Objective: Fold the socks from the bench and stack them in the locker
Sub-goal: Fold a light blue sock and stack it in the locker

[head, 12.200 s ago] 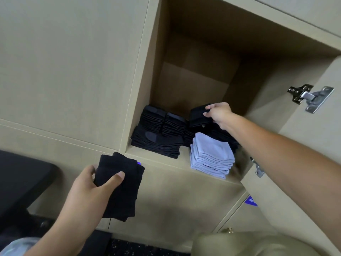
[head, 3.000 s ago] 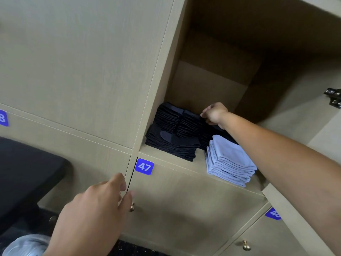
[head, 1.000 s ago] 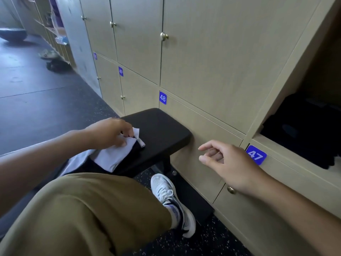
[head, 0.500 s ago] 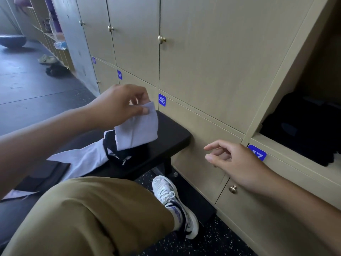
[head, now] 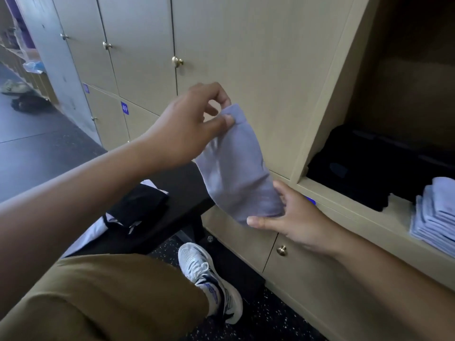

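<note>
A wall of pale wooden lockers (head: 246,45) is filling my view, closed doors with small brass knobs running off to the left above a dark speckled floor (head: 258,316). At the right, one locker is standing open (head: 406,107), and I am seeing a dark stack of folded black socks (head: 364,173) sitting deep on its shelf, with a stack of folded light socks (head: 435,215) just beside it toward the front edge.

In front of the closed doors, I am holding a light lavender sock (head: 236,168) up in the air. My left hand (head: 187,129) is pinching its upper end between thumb and fingertips, the other fingers curled loosely above. My right hand (head: 293,217) is meeting the lower end with the thumb stretched out beneath it and the fingers going behind the fabric; I cannot tell how firmly it is gripping.

Below the left arm, the black bench (head: 182,188) is carrying a heap of dark socks (head: 138,207) and some white fabric (head: 93,232) lying alongside. My knee in tan trousers (head: 110,299) is filling the lower left, and a white sneaker (head: 206,279) is resting on the floor by the bench leg.
</note>
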`<state>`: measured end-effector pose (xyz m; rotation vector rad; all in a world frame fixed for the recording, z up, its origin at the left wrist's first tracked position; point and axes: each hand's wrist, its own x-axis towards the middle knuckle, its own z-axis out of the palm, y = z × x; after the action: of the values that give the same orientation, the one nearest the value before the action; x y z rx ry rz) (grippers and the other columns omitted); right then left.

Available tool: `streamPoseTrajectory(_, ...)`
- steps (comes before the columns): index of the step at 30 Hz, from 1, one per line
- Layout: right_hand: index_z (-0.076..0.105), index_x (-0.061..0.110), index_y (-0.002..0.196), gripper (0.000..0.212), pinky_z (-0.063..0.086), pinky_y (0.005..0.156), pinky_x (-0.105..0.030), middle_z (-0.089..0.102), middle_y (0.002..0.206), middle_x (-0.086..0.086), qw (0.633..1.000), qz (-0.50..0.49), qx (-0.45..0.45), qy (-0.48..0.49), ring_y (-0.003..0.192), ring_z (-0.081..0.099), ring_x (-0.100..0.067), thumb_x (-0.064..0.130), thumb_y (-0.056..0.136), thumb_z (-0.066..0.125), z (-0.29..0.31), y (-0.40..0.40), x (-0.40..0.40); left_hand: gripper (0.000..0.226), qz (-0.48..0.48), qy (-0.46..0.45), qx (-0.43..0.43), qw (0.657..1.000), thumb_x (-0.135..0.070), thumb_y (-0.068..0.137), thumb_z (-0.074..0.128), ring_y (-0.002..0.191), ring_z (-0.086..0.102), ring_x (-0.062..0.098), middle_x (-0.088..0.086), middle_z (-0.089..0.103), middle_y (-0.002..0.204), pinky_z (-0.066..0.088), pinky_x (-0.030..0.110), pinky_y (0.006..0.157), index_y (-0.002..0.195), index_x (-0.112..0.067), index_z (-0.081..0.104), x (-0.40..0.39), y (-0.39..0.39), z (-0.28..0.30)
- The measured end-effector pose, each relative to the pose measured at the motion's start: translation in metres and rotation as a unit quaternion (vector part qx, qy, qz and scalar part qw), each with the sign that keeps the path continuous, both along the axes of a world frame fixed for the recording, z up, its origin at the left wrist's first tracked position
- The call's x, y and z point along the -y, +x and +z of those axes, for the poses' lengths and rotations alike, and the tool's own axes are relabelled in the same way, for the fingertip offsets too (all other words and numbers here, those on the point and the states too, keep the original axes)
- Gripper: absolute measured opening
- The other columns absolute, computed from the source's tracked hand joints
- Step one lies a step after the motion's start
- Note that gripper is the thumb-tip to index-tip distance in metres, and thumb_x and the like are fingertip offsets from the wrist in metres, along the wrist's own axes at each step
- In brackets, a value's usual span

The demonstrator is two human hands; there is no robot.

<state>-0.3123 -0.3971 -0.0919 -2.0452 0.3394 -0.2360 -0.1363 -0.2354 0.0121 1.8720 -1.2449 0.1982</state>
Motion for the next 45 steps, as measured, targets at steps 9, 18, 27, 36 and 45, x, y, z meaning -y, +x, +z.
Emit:
streamPoseTrajectory(9,0.068,0.015,0.092,0.006,0.054,0.081,-0.039,0.073,0.086,-0.004,0.999,-0.035,-0.012,-0.039,0.074,0.063,-0.017,0.016,0.091,0.074,-0.007,-0.031,0.028,0.009,-0.069,-0.020,-0.080,0.994,-0.030,0.100,0.061,0.079,0.055,0.006,0.001,0.067,0.098,0.042,0.024,0.075,0.094,-0.028,0.054,0.015,-0.012,-0.007)
streamPoseTrajectory(18,0.059,0.007,0.098,0.005,0.057,0.069,-0.024,0.068,0.069,0.004,0.986,-0.144,0.089,0.009,0.068,0.067,-0.011,0.008,0.098,0.063,0.008,-0.061,0.048,0.018,-0.128,-0.151,-0.254,0.947,-0.019,0.099,0.067,0.070,0.061,0.010,-0.001,0.071,0.086,0.047,0.022,0.067,0.114,-0.023,0.058,0.042,-0.016,-0.020)
streamPoseTrajectory(27,0.068,0.004,0.091,0.011,0.054,0.076,-0.021,0.070,0.084,-0.002,0.958,-0.191,0.206,-0.063,0.079,0.066,-0.012,0.001,0.098,0.060,0.043,-0.081,0.062,0.013,-0.213,-0.131,-0.350,0.903,-0.018,0.101,0.060,0.082,0.068,0.016,0.000,0.076,0.087,0.057,0.024,0.074,0.104,-0.011,0.069,0.085,-0.027,-0.058)
streamPoseTrajectory(36,0.067,-0.004,0.098,0.019,0.052,0.085,-0.020,0.072,0.121,-0.004,0.976,-0.117,0.184,0.023,0.105,0.069,-0.011,0.010,0.101,0.055,0.047,-0.075,0.038,0.027,-0.342,-0.034,-0.351,0.871,-0.027,0.097,0.064,0.093,0.063,0.026,0.026,0.069,0.106,0.050,0.035,0.083,0.108,-0.002,0.065,0.108,-0.053,-0.071)
streamPoseTrajectory(45,0.073,0.029,0.082,0.017,0.042,0.114,-0.043,0.069,0.121,0.023,0.975,-0.106,0.181,0.078,0.139,0.048,-0.006,0.034,0.092,0.061,0.051,-0.076,0.035,0.017,-0.408,0.067,-0.342,0.844,-0.018,0.109,0.048,0.077,0.061,0.007,-0.009,0.068,0.086,0.046,0.018,0.074,0.099,-0.007,0.058,0.111,-0.064,-0.073)
